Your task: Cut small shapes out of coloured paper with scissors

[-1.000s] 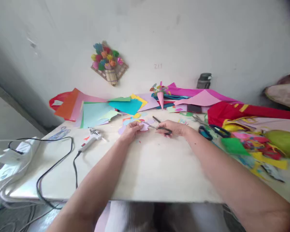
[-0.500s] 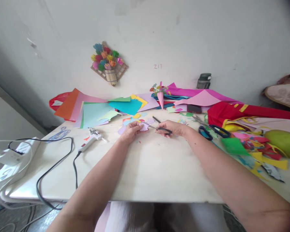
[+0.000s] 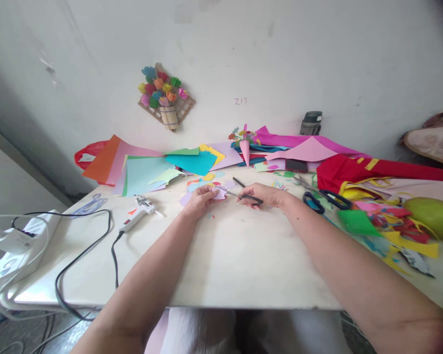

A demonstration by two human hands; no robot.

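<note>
My left hand pinches a small piece of lilac paper above the middle of the table. Dark-handled scissors are in my right hand, with the fingers closed around the handles. Their thin blades point left and lie at the lilac paper's upper edge. Whether the blades are closed fully on the paper is too small to tell. Just behind my hands lie cut paper shapes in blue, orange and lilac. Tiny red scraps lie on the table below the paper.
A white glue gun with a black cord lies left, near a power strip. Coloured sheets line the wall. Larger scissors, paper scraps and a green fruit are at right. A pink paper cone with flowers stands behind.
Almost nothing differs. Both hands keep their places, with the scissors still at the lilac paper; the whole view has shifted very slightly.
</note>
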